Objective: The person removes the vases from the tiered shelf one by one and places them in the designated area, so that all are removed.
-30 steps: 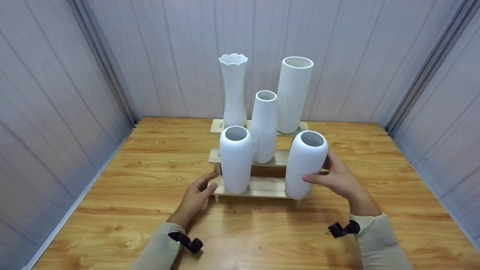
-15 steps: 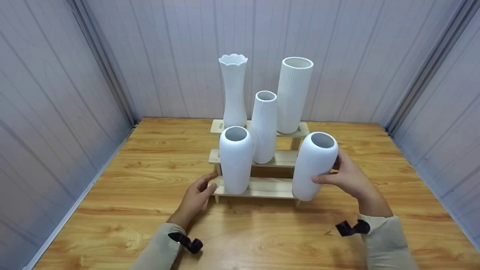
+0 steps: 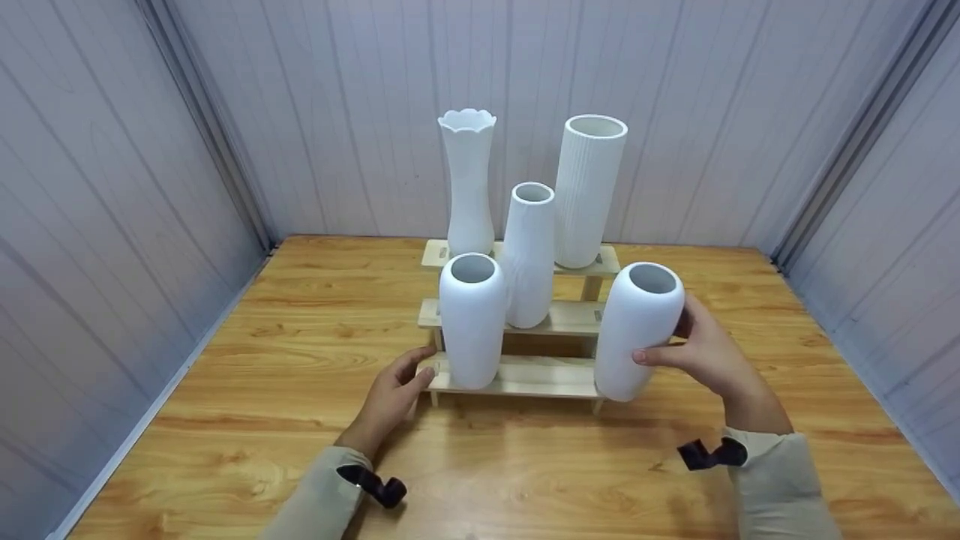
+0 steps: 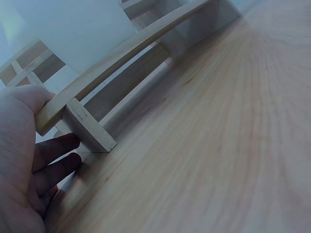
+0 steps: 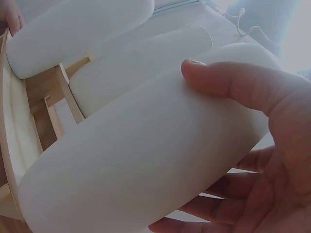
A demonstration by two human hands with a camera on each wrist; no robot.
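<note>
In the head view my right hand (image 3: 697, 349) grips a smooth white vase (image 3: 637, 337) from its right side, thumb in front and fingers behind. The vase leans slightly to the right at the right end of the bottom tier. The right wrist view shows the thumb and fingers round the vase (image 5: 141, 150). My left hand (image 3: 394, 386) holds the left end of the bottom tier of a three-tier wooden stand (image 3: 536, 375). In the left wrist view the thumb lies over the board's end, the fingers beside the stand's leg (image 4: 90, 126).
A matching smooth vase (image 3: 472, 330) stands left on the bottom tier. A slim tapered vase (image 3: 529, 262) is on the middle tier. On the top tier stand a scalloped-rim vase (image 3: 469, 187) and a ribbed cylindrical vase (image 3: 589, 199). Panelled walls (image 3: 375, 112) enclose the wooden table (image 3: 300, 315).
My right hand has moved the gripped vase to the right along the bottom tier, to its right end. My left hand and the other vases have stayed put.
</note>
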